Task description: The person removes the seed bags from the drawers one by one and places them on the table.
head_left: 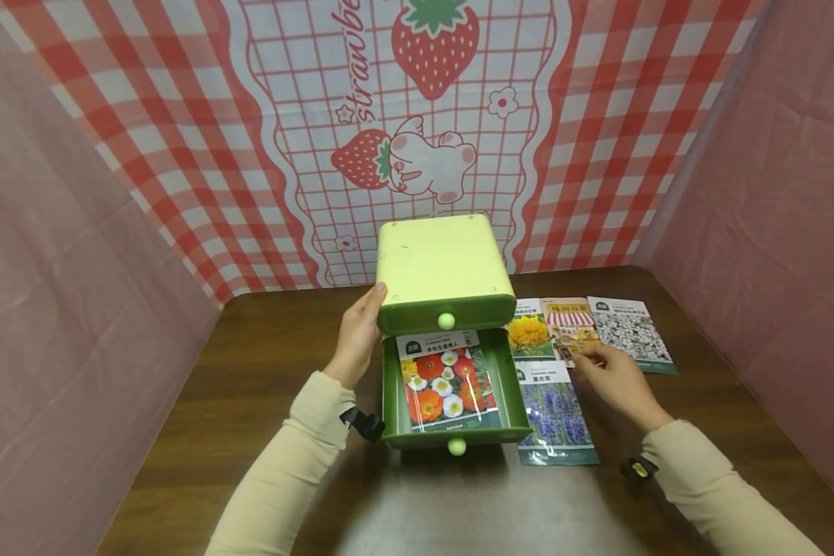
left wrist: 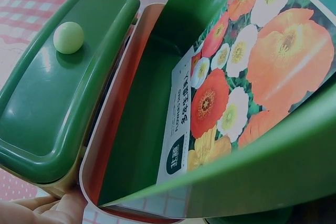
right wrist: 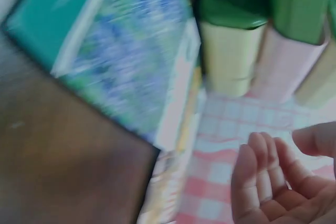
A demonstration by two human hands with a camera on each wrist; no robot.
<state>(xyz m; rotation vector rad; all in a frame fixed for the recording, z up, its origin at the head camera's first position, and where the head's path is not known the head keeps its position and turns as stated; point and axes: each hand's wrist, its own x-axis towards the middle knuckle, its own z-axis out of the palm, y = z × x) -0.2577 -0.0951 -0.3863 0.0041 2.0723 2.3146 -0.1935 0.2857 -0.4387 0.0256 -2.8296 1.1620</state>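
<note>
Head view: poppy packet lies face-up in the cabinet's lower drawer, open presumably for access. Left hand against cabinet's left side, probably bracing; grip unclear. Right hand empty, thumb parted from fingers, near pink packet, right of cabinet.

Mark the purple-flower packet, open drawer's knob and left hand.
Purple-flower packet point(head_left: 556, 413): head view, its flower picture.
Open drawer's knob point(head_left: 456, 446): head view, its round front.
Left hand point(head_left: 354, 336): head view, back of hand.
</note>
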